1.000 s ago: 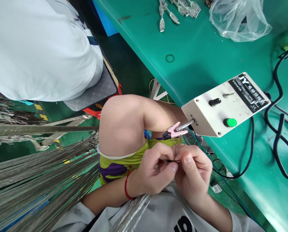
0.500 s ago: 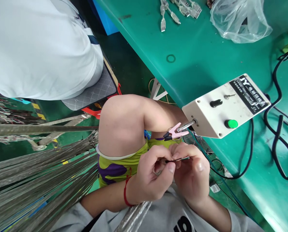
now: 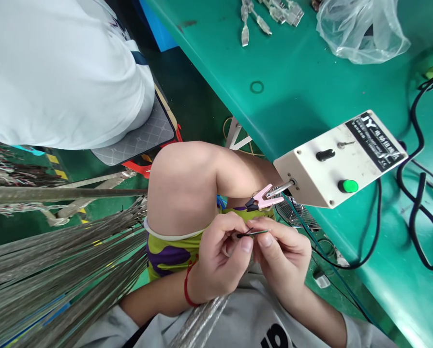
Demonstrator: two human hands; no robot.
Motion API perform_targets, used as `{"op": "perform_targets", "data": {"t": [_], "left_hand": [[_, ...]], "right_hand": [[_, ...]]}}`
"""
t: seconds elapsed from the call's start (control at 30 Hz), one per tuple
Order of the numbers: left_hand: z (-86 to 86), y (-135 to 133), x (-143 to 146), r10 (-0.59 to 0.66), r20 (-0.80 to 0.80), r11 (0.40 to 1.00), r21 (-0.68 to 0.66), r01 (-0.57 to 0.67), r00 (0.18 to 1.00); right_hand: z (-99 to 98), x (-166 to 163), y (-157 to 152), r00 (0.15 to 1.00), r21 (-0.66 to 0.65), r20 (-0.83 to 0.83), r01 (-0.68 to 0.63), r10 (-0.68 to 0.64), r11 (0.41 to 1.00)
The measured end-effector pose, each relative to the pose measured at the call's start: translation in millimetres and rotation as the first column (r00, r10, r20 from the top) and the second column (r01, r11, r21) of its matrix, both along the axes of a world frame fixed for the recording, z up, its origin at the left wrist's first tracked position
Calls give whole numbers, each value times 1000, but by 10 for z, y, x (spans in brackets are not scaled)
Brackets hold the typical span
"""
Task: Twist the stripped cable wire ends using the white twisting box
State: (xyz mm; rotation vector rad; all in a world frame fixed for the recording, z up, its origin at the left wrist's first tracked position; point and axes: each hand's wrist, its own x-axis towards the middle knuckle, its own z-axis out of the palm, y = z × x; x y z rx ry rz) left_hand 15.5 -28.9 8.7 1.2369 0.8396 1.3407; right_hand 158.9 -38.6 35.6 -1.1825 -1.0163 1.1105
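Observation:
My left hand (image 3: 225, 263), with a red string around its wrist, pinches thin black and green wires (image 3: 254, 234) between thumb and forefinger. From the other side, my right hand (image 3: 285, 256) has its thumb and forefinger closed on the same wires near their tips. A clear-jacketed braided cable (image 3: 201, 321) runs down from under my left hand across my shirt; its join to the wires is hidden in the hand. Just above my fingers, a pink clip (image 3: 264, 197) sits on the metal shaft of a beige machine box (image 3: 341, 159).
The box, with a green button (image 3: 348, 186) and black knob, stands on a green table (image 3: 296, 87). Several USB plugs (image 3: 289, 14) and a plastic bag (image 3: 361, 31) lie at the back. Many braided cables (image 3: 74, 270) hang at left. A person in white (image 3: 64, 72) sits nearby.
Both hands have moved slightly left. My right fingers have turned and shifted along the wires, and the green wire now shows more clearly between the hands.

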Motion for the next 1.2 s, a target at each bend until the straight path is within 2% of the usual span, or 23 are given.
{"op": "perform_targets", "data": {"t": [0.23,0.37,0.7,0.77,0.87,0.93,1.0,1.1,1.2], "left_hand": [[-32,24,13,20,22,1000,16,-20,1000],[-3,82,23,72,4,994,85,-72,997],[10,184,23,109,-40,986,134,-103,993],[0,199,20,128,-48,982,146,-119,991],[-21,227,20,149,-45,978,156,-141,988],[-35,250,25,172,-21,972,165,-166,985],[-45,276,32,201,13,965,169,-200,979],[-48,315,43,223,47,960,160,-228,974],[-52,349,52,215,52,963,156,-221,975]], "right_hand": [[-16,3,5,996,-38,-85,-25,21,999],[-37,3,4,992,-97,-115,-55,44,994],[-72,29,1,986,-87,-152,-80,66,993],[-94,33,-7,992,-113,-118,-64,51,992],[-106,20,61,996,-132,-68,41,-50,990],[-84,8,169,989,-123,-103,88,-101,988],[-45,5,298,976,-144,-210,35,-65,989],[0,21,459,912,-195,-407,-149,58,969],[-23,44,534,857,-163,-504,-211,103,964]]}}
